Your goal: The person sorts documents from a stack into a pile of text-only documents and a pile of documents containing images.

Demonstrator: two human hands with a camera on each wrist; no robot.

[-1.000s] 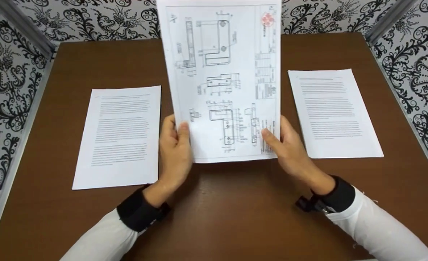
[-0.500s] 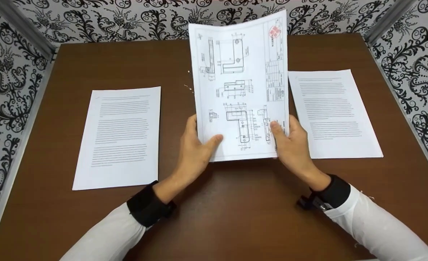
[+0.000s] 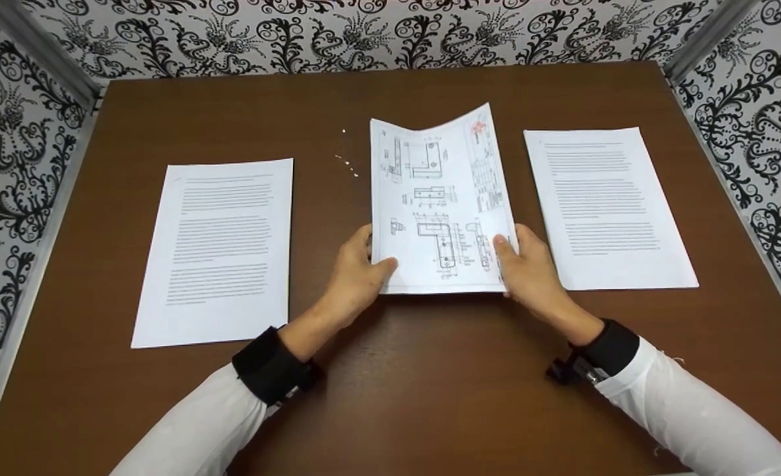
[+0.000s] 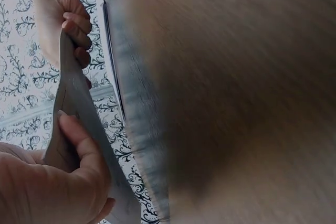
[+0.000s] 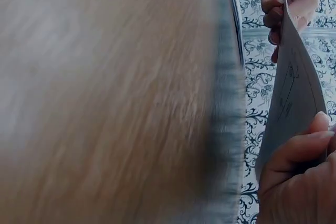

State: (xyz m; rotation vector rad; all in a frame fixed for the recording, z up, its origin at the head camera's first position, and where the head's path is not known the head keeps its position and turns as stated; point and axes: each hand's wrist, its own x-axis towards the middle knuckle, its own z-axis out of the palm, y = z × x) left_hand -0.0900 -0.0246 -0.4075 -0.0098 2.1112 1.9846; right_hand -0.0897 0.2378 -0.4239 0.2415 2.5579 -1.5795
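Sheets of paper with technical drawings (image 3: 443,205) are held in both hands above the middle of the table, curved so that their far edge dips in the centre. My left hand (image 3: 357,274) grips the near left edge, thumb on the printed face and fingers mostly hidden behind. At the near right edge, my right hand (image 3: 532,271) pinches the sheets the same way. The left wrist view has the bent paper (image 4: 73,95) edge-on between the two hands. In the right wrist view, the right thumb (image 5: 299,153) presses on the paper.
Text-printed paper (image 3: 221,251) lies on the brown table (image 3: 390,396) at left, and more text-printed paper (image 3: 608,211) lies at right, close to the right hand. Several small white specks (image 3: 347,162) lie left of the drawings. Patterned walls (image 3: 364,33) border the table.
The drawing sheets have tilted down and away from upright, their far edge now over the table. My left hand has moved right, and the white specks have come into view.
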